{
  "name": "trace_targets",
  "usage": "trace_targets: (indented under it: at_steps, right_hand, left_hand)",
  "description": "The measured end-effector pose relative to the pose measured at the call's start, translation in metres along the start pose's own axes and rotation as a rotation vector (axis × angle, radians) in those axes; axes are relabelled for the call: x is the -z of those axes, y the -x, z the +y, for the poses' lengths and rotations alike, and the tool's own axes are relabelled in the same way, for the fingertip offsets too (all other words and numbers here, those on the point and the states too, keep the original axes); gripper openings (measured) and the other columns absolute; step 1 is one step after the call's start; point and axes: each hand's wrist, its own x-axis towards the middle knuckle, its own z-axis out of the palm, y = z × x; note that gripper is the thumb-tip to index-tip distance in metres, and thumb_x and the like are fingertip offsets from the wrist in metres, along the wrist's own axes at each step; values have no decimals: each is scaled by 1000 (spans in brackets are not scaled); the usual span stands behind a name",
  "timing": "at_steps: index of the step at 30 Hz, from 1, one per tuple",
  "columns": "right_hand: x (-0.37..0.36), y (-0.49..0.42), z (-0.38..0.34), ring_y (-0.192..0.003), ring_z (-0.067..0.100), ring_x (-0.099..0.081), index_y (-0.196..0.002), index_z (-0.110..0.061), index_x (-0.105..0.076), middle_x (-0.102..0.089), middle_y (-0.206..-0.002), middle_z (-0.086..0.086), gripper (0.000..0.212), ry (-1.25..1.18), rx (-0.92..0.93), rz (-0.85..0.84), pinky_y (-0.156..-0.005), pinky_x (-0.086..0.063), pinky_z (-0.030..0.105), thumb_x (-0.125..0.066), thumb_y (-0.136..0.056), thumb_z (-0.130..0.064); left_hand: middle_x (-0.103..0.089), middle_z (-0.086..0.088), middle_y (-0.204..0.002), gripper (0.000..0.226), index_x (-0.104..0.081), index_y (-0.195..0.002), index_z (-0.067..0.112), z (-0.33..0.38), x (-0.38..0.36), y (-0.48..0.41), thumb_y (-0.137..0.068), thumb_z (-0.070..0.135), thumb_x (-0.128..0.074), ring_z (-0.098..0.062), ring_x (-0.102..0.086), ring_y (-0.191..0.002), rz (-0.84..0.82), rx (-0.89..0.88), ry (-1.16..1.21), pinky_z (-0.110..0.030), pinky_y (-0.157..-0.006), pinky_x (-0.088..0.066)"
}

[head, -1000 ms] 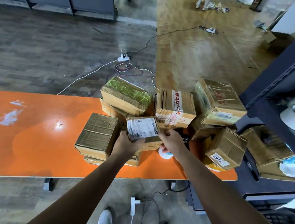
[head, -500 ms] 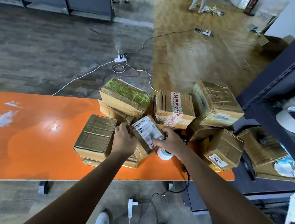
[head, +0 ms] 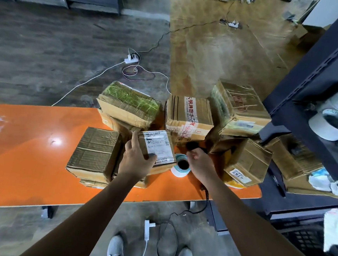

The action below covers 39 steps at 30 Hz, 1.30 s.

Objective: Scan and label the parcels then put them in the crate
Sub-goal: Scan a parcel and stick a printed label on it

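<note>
A small cardboard parcel with a white shipping label (head: pixel 157 147) sits label up on top of the pile, and my left hand (head: pixel 136 159) grips its left side, thumb on the label's lower edge. My right hand (head: pixel 201 163) is just right of it, fingers curled round a black handheld scanner (head: pixel 192 145) whose cable trails off the table's front edge. A roll of white labels (head: pixel 181 168) stands between my two hands. Several other taped cardboard parcels (head: pixel 188 117) are heaped on the orange table (head: pixel 30 157). A black crate (head: pixel 301 237) stands on the floor at the lower right.
A dark metal shelf (head: pixel 320 65) with tape rolls (head: pixel 334 126) rises on the right, with more boxes on its lower level. Cables and a power strip (head: pixel 131 59) lie on the floor beyond the table. My feet and a white plug (head: pixel 147 229) are below the table's front edge.
My right hand has let go of the small parcel and now grips the black scanner. My left hand has turned the parcel flat, label up.
</note>
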Motion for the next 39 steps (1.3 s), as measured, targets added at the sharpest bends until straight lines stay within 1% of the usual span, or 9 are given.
trace_targets:
  at_steps: [3, 7, 11, 15, 20, 24, 27, 32, 39]
  right_hand:
    - [6, -3, 26, -112, 26, -55, -123, -17, -53, -54, -123, 7, 29, 158, -53, 137, -91, -48, 39, -54, -97, -30]
    - [2, -14, 48, -120, 35, -51, -138, -13, -40, -49, -133, 16, 45, 208, -157, 64, -93, -45, 43, -52, -98, -28]
    - [-3, -33, 61, -108, 36, -61, -133, -7, -46, -61, -123, 19, 40, 72, -221, -114, -79, -48, 35, -50, -99, -27]
    - [-2, -40, 60, -83, 29, -65, -108, -6, -60, -66, -95, 14, 21, 69, -182, -152, -60, -41, 27, -55, -96, -22]
    - [11, -15, 41, -46, 16, -47, -60, -14, -46, -48, -54, 2, 31, -15, -125, -68, -45, -33, 23, -60, -87, -21]
    - [20, 13, 14, -49, 18, -60, -70, -14, -55, -55, -57, 2, 22, -172, -86, -88, -53, -53, 35, -57, -91, -22]
    - [21, 31, -13, -49, 12, -64, -86, -14, -61, -62, -64, 3, 11, -226, -46, -163, -46, -51, 27, -56, -92, -22]
    - [17, 46, -71, -51, 20, -64, -80, -6, -65, -66, -59, 5, 17, -346, -72, -201, -49, -50, 27, -60, -85, -21]
    - [18, 45, -135, -47, 25, -59, -74, -4, -61, -64, -55, 9, 25, -338, -56, -233, -51, -53, 35, -58, -75, -29]
  left_hand:
    - [-26, -13, -152, 100, -2, -155, 19, 3, -7, -3, -84, 34, -71, -33, -39, -134, 19, 53, 11, -48, -101, -41]
    - [-43, -15, -140, 88, -21, -150, 10, 3, -15, -7, -82, 33, -71, -32, -44, -127, 41, 179, 51, -46, -100, -43]
    - [-60, -9, -126, 75, -39, -141, 10, 0, -19, -9, -78, 27, -76, -28, -58, -113, 15, 347, 279, -45, -97, -49]
    - [-60, -5, -120, 76, -39, -138, 13, 1, -19, -10, -76, 26, -79, -25, -58, -106, 9, 429, 393, -38, -85, -48]
    - [-62, -10, -127, 87, -46, -138, 9, 2, -9, -4, -59, 32, -72, -30, -60, -114, -15, 380, 462, -48, -100, -48]
    - [-63, -9, -127, 63, -48, -138, 10, -11, 3, -4, -81, 26, -70, -28, -62, -112, -46, 338, 422, -47, -100, -48]
    - [-64, -10, -123, 54, -50, -135, 9, -22, 13, -5, -85, 27, -63, -29, -62, -110, -43, 296, 340, -46, -98, -49]
    - [-59, -14, -127, 68, -37, -137, 8, -26, 18, 3, -84, 38, -67, -34, -57, -116, -16, 244, 241, -34, -92, -44]
    - [-56, -18, -129, 71, -38, -133, 5, -30, 19, 8, -86, 52, -62, -37, -54, -118, -44, 220, 129, -41, -94, -44]
